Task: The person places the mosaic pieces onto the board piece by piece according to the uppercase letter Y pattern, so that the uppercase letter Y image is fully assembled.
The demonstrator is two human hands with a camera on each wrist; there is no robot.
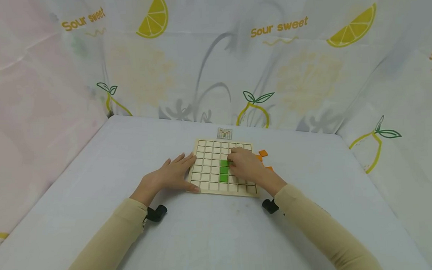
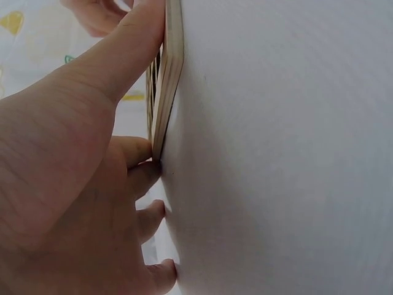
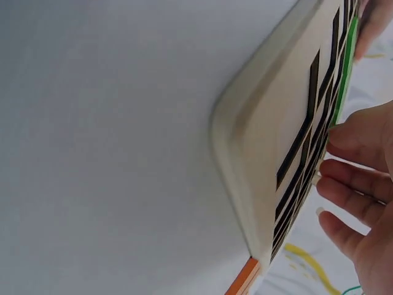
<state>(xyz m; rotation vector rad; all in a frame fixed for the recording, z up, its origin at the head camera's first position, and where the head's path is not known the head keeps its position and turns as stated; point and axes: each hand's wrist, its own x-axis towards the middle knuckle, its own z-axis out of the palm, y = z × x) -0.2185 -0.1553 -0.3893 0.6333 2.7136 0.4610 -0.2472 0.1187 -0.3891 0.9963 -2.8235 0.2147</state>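
Note:
A square wooden grid board (image 1: 205,177) lies on the white table, with a column of green tiles (image 1: 223,178) set in its cells. My left hand (image 1: 174,174) rests along the board's left side, its fingers spread and the thumb on the near left corner. Over the board's right half is my right hand (image 1: 247,165), its fingers bent down to the surface beside the green tiles. Whether a tile sits between those fingertips cannot be made out. The right wrist view shows the right hand's fingers (image 3: 353,184) at the board face.
Several orange tiles (image 1: 263,153) lie off the board's right edge, partly behind the right hand. A small card with a printed grid pattern (image 1: 224,133) lies just beyond the board's far edge. Printed cloth (image 1: 206,64) hangs behind and on both sides of the table (image 1: 219,238).

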